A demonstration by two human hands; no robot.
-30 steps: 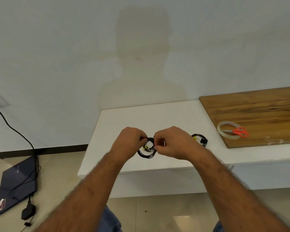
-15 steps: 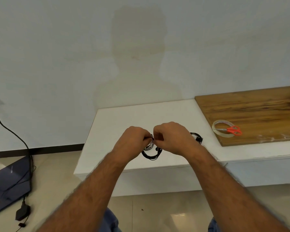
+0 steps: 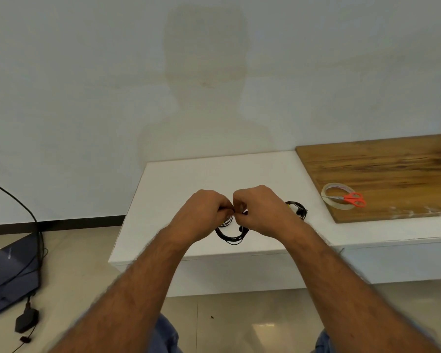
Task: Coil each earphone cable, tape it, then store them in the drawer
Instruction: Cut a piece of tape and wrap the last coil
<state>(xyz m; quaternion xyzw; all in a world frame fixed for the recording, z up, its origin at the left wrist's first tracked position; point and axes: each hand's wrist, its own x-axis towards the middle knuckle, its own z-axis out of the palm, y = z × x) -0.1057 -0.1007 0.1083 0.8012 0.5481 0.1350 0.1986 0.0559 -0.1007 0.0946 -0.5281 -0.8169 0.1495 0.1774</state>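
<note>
coil (image 3: pixel 231 236) pinched at top by left hand (image 3: pixel 204 212) and right hand (image 3: pixel 261 211), likely so loops stay together | tape (image 3: pixel 337 198) kept near for wrapping

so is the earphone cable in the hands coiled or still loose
Coiled: the earphone cable hangs as a round black loop below the left hand and right hand pinching its top.

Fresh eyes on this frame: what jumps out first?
Both hands meet at centre over the white table: the left hand and right hand pinch the top of a black coiled earphone cable that hangs below them. A second coiled earphone cable lies just right of the right hand. Further right, red-handled scissors rest across a clear tape roll on the wooden board.
</note>
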